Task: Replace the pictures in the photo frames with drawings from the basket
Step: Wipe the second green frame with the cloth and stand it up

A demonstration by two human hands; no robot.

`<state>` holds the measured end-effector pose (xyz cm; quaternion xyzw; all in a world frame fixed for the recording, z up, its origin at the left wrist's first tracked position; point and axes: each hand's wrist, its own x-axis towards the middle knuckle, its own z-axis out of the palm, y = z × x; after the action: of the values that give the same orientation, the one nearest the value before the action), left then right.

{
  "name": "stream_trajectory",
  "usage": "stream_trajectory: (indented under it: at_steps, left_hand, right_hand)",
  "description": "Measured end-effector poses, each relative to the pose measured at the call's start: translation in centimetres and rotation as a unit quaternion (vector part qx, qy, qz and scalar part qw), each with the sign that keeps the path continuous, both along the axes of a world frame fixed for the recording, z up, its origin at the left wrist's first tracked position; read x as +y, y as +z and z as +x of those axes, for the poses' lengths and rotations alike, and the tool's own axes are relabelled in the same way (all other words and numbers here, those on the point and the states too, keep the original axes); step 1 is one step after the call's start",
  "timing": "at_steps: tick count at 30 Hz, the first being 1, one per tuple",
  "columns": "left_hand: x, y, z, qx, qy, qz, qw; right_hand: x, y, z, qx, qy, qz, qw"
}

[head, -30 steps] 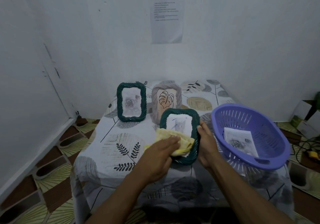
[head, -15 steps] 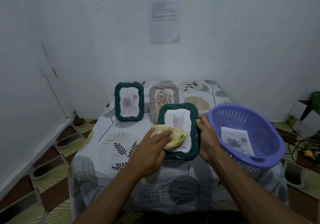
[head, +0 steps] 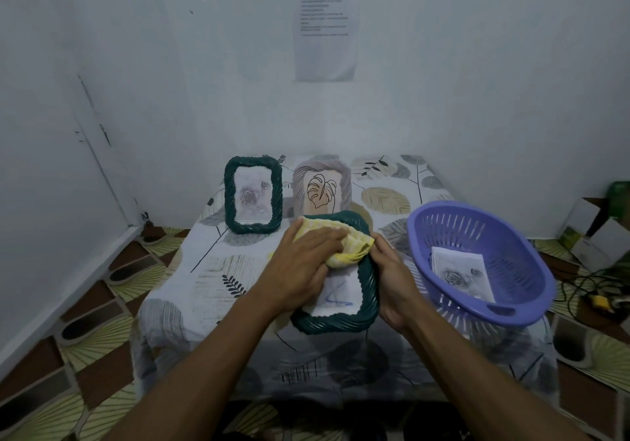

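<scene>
Left hand (head: 300, 267): I press a yellow cloth (head: 344, 243) on the near green frame (head: 366, 287).
Right hand (head: 392, 277): I grip that frame's right edge.
Behind: green frame (head: 252, 198), grey frame (head: 322, 190), both upright.
Right: purple basket (head: 477, 256) holding a rose drawing (head: 460, 275).

Table (head: 211, 270) stands against the back wall. At its rear, two upright frames side by side: left frame (head: 253, 199), middle frame (head: 322, 188) just to its right. In front of the middle frame, a third frame (head: 366, 290), with a cloth (head: 347, 246) on its upper part. Basket (head: 477, 256) at table's right; a drawing (head: 460, 275) lies inside it. Paper sheet (head: 325, 31) on the wall behind.
</scene>
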<state>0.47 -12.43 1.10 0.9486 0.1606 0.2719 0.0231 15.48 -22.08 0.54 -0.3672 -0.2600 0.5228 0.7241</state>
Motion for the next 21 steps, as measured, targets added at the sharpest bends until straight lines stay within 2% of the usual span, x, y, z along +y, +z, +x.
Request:
stream_trajectory:
  at_steps: [3, 7, 15, 21]
  left_hand:
    - [-0.1, 0.8, 0.2, 0.006, 0.004, -0.012, 1.0]
    - [-1.7, -0.3, -0.9, 0.053, -0.044, -0.022, 0.997]
    - [-3.7, -2.6, -2.0, 0.073, -0.071, -0.01, 0.995]
    - [-4.1, -2.1, -1.7, 0.051, -0.084, -0.017, 0.995]
  right_hand:
    - [0.0, -0.2, 0.2, 0.021, 0.002, 0.004, 1.0]
    - [0.4, -0.3, 1.1, 0.042, -0.023, -0.002, 0.999]
    - [1.0, -0.5, 1.0, -0.026, -0.061, -0.015, 0.998]
    - [1.2, -0.5, 1.3, -0.097, -0.081, -0.02, 0.992]
